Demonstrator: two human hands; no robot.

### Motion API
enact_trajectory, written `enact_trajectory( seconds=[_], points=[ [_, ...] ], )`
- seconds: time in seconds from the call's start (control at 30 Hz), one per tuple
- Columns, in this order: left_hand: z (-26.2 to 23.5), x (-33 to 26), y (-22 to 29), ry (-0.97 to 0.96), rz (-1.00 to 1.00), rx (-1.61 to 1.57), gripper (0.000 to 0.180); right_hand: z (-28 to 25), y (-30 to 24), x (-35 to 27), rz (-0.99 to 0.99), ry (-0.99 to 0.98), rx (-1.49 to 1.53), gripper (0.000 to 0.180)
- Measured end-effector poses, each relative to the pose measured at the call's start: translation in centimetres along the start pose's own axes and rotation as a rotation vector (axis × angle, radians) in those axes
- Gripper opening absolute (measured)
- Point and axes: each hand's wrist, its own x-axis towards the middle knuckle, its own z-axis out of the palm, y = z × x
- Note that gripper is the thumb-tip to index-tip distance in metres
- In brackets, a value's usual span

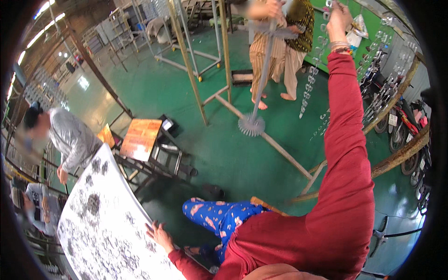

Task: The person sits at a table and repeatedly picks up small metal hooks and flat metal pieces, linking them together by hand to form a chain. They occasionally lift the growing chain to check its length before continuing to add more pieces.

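Observation:
My right hand (339,21) is raised high at the upper right, its fingers closed at the top of a hanging strand of shiny metal links (309,81). How the strand is fixed at its upper end is hard to make out. Low in the picture, my left hand (160,235) rests with spread fingers on the near edge of a bright white table (122,184). Many small dark pieces (94,203) lie scattered over this table, some in heaps. No object shows in the left hand.
Wooden-topped stools (140,136) stand beyond the table. A co-worker in grey (77,137) is at its far left side; others are farther off. A metal rack pole with a toothed disc (251,125) rises before two standing people. More strands (373,60) hang at right, near parked motorbikes (405,122).

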Motion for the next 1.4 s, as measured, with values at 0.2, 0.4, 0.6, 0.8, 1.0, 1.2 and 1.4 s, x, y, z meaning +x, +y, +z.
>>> enact_trajectory(
  seconds=[0.2, 0.4, 0.6, 0.8, 1.0, 1.2, 1.4],
  points=[
    [-0.1, -0.1, -0.1, 0.009, 0.010, 0.017, 0.040, 0.7, -3.2, -1.9, 0.158, -0.060, 0.106, 0.023],
    [-0.5, 0.2, 0.4, 0.023, 0.017, 0.000, 0.042, 1.4, 0.6, -0.5, 0.070, 0.106, 0.234, 0.018],
    [-1.0, 0.1, 0.3, 0.040, 0.021, -0.027, 0.041, 2.0, 1.2, -2.0, 0.122, 0.068, 0.278, 0.016],
    [-0.9, 0.1, 0.3, 0.062, 0.016, -0.036, 0.037, 2.3, 1.1, -1.9, 0.248, 0.003, 0.376, 0.013],
    [-0.5, 0.3, 0.2, 0.101, 0.017, -0.037, 0.035, 2.9, -0.8, -2.1, 0.174, 0.079, 0.292, 0.012],
    [-0.6, -0.5, -0.2, 0.045, -0.007, -0.034, 0.035, 2.8, -3.3, -3.9, 0.258, 0.095, 0.330, 0.012],
    [-0.5, -0.7, -0.3, 0.112, 0.048, -0.042, 0.037, 3.4, -3.6, -4.4, 0.179, 0.093, 0.334, 0.012]
  ],
)
